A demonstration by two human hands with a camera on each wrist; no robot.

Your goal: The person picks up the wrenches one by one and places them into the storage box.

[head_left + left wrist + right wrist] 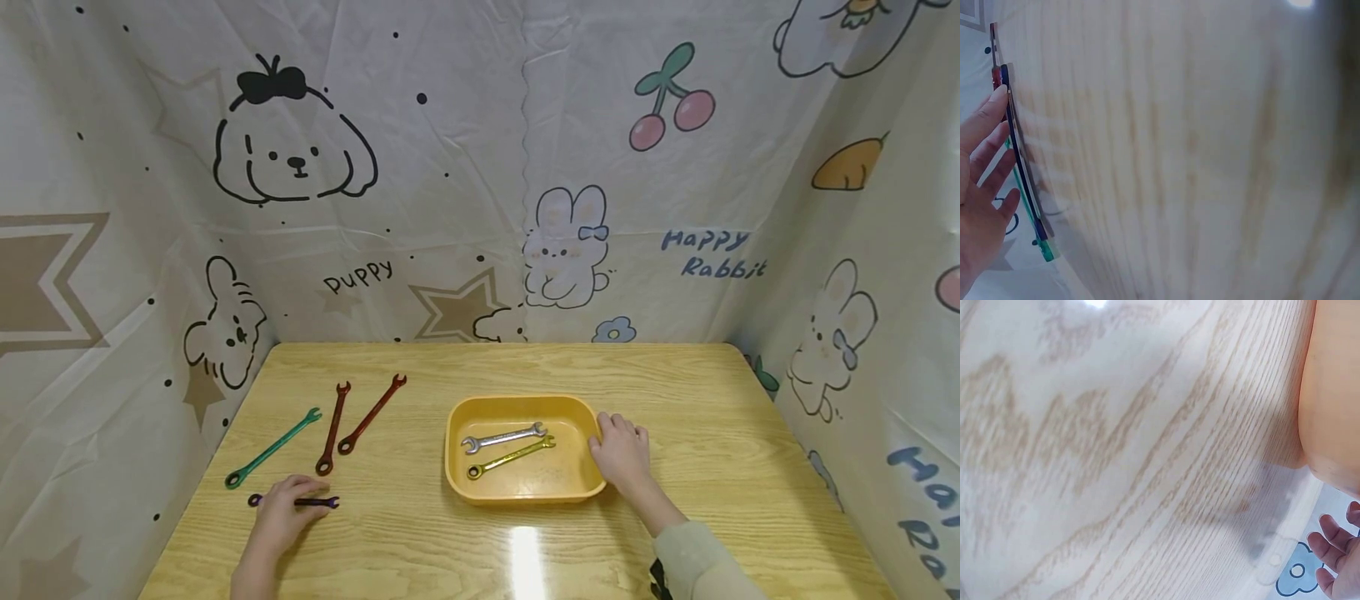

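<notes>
On the table's left part, a purple wrench (318, 502) lies under my left hand (281, 510). In the left wrist view the fingers (988, 119) are spread and mostly straight along the wrench, a fingertip over it. My right hand (624, 450) holds the right rim of a yellow plastic bin (525, 497); in the right wrist view its other fingers (1334, 534) hang loosely outside the bin wall (1335, 394), with the thumb hidden. Inside the bin lie a silver wrench (504, 438) and a gold wrench (512, 457).
Beyond the left hand lie a green wrench (273, 448) and two red wrenches, one nearer the middle (373, 413) and one to its left (333, 429). The wood-grain table (405, 542) is walled by a printed cloth (450, 167) at the back and sides.
</notes>
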